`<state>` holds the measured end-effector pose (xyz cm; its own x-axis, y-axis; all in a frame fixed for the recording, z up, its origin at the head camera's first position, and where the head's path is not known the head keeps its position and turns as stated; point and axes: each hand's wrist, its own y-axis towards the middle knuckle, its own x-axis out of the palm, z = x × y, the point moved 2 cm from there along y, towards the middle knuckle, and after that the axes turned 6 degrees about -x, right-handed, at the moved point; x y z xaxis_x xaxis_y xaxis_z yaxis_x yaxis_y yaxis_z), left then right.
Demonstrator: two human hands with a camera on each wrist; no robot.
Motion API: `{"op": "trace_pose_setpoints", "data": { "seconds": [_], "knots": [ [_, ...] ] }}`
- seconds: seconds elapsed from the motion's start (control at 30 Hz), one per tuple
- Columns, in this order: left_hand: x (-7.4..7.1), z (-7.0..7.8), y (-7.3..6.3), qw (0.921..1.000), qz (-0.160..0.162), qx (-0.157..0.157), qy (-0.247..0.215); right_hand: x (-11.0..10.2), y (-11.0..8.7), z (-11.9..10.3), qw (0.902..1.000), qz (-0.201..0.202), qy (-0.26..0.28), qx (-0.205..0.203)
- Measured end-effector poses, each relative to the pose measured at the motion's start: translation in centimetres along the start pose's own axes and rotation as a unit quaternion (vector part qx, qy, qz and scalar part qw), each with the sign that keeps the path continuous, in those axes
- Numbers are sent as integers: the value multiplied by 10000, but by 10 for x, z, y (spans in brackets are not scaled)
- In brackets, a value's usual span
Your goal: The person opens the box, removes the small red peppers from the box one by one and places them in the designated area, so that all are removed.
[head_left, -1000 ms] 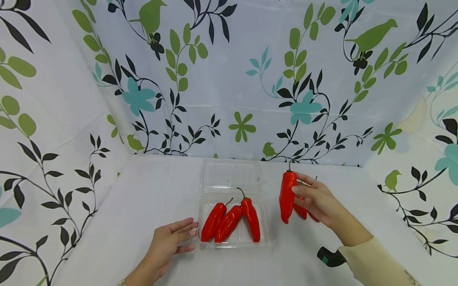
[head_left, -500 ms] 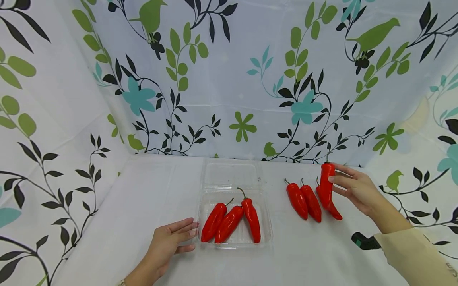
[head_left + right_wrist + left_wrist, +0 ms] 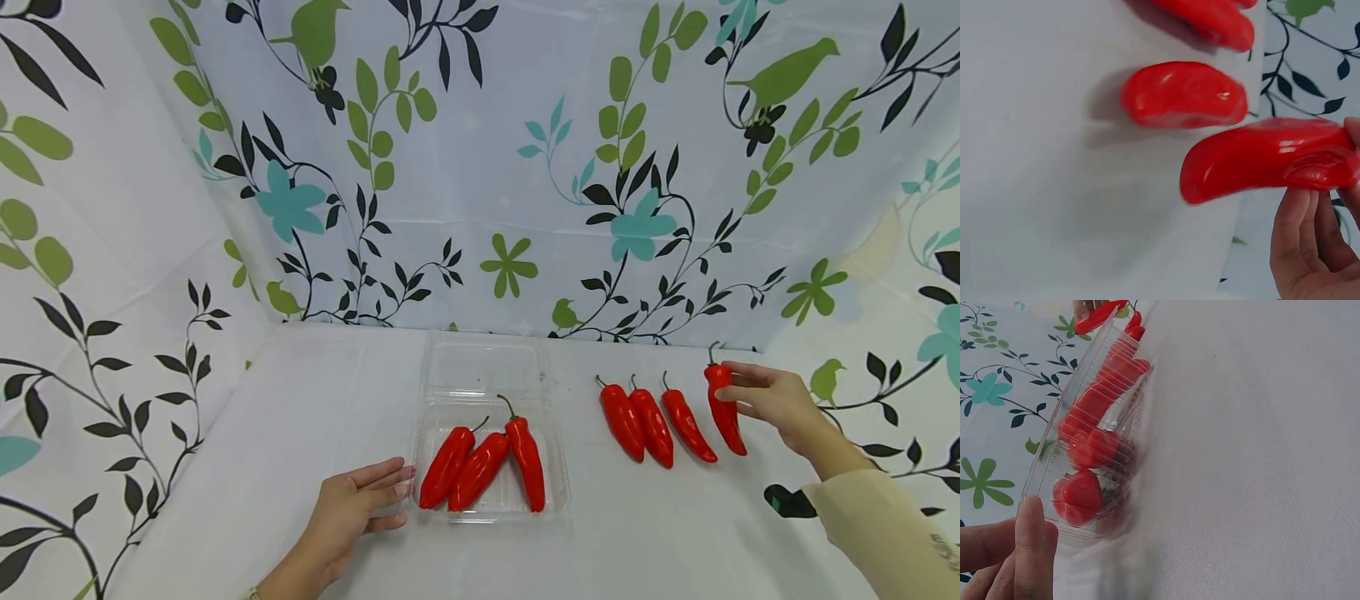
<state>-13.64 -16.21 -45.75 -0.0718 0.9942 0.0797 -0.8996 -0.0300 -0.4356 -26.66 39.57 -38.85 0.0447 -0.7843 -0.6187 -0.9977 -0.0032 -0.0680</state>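
My right hand pinches a red chili pepper near its stem end, thumb on one side and fingers on the other. In the right wrist view that pepper's tip points left over the table. To its left, three more red peppers lie side by side, stems away from me. A clear plastic clamshell box holds three red peppers, its lid folded back behind it. My left hand has its fingers extended, fingertips right at the box's left rim; in the left wrist view they overlap the near corner.
Everything stands on a white-covered table. Behind it and at both sides hangs a white cloth printed with leaves, birds and flowers. A dark device shows under my right wrist.
My right hand has carried the pepper rightward and lowered it to the right end of the row, uncovering the peppers there. My left hand and the box have stayed put.
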Motion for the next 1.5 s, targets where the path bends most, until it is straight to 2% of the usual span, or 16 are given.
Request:
{"op": "trace_pose_setpoints", "data": {
  "seconds": [0.17,0.47,0.87,1.5],
  "knots": [
    [-1,-1,0,10000,-21,-44,-12,2,3,22,9994,-60,-207,277],
    [-2,-3,4,9999,-96,2,-36,5,9,47,9969,-291,-580,441],
    [-3,-4,4,10000,-74,-10,37,9,11,52,9948,-414,-767,525],
    [-4,-4,5,10000,-71,-35,16,20,19,55,9897,-295,-1311,495]
  ]
}}
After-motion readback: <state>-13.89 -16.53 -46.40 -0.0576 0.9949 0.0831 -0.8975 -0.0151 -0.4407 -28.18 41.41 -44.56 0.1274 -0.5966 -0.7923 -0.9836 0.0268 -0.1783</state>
